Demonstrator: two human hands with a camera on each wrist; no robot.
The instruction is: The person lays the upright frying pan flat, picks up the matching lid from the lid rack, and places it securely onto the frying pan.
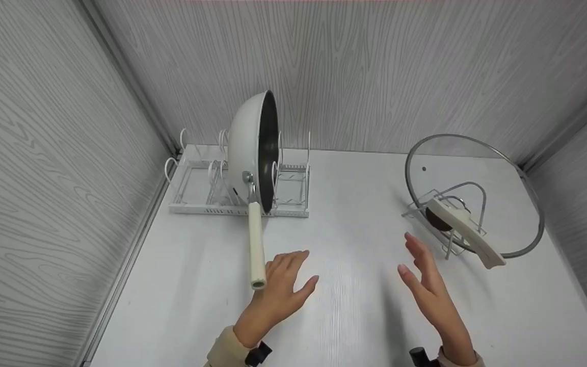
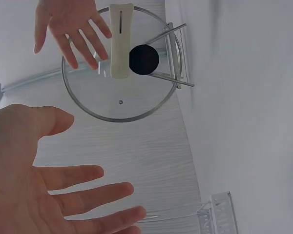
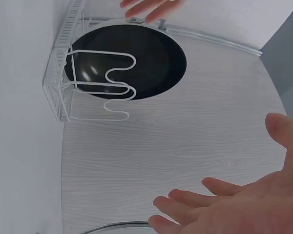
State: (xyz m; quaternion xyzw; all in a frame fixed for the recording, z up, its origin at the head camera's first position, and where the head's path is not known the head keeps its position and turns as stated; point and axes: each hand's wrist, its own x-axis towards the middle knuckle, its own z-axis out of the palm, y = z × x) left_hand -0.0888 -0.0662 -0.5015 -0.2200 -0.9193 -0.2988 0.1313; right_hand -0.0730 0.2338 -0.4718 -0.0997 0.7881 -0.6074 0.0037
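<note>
A white wok (image 1: 245, 137) with a black inside stands on edge in a white wire rack (image 1: 191, 208) at the back left. Its cream handle (image 1: 256, 244) points toward me and overlaps my left hand (image 1: 279, 290), whose fingers are spread and hold nothing. To the right, a glass lid (image 1: 497, 204) with a grey rim leans on a small wire stand (image 1: 481, 204). The lid's cream handle (image 1: 464, 232) slants down to the right. My right hand (image 1: 433, 293) is in front of the lid, fingers extended and palm facing left, gripping nothing.
A white tabletop (image 1: 349, 229) lies under everything. Grey wood-grain panels close it in at the back (image 1: 349, 76), the left (image 1: 33, 178) and the right. Dark camera mounts sit at both wrists.
</note>
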